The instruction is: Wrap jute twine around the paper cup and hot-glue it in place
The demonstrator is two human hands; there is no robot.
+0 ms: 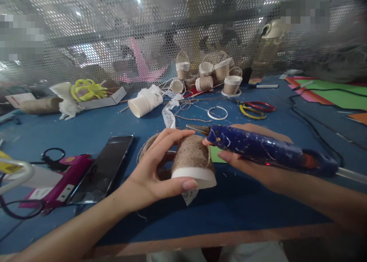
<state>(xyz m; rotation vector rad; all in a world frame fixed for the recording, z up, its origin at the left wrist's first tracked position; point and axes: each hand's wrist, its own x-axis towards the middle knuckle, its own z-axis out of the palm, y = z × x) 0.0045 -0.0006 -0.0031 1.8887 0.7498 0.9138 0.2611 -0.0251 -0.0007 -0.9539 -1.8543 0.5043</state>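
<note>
- Twine-wrapped cup (191,155): front centre, in the left hand just above the blue table (246,212), tilted, wide end toward the wearer.
- Done, as far as shows: twine covers the wall from the narrow end down to a white band (197,174) at the wide end.
- Left, my read: band is bare, no handle visible on this one. Lace scrap (190,197) pokes out below; can't tell if it's attached.
- Left hand (160,160): clasping the cup, fingers over the narrow end, thumb pressed on the band.
- Right hand (249,164): wrapped around the blue glue gun (258,145), red light on. Nozzle at the narrow end, near the left index fingertip; contact and fresh glue can't be made out.
- Close by: twine coil (145,149) behind the left hand, green paper (218,155) past the cup.
- Farther: lace strip (168,116), white ring (218,113), scissors (254,111), stacked paper cups (141,106).
- Back: group of twine pots (222,69), several with handles and white tops. Judging by those, the held one is partway: wall mostly covered, trim and handle missing.
</note>
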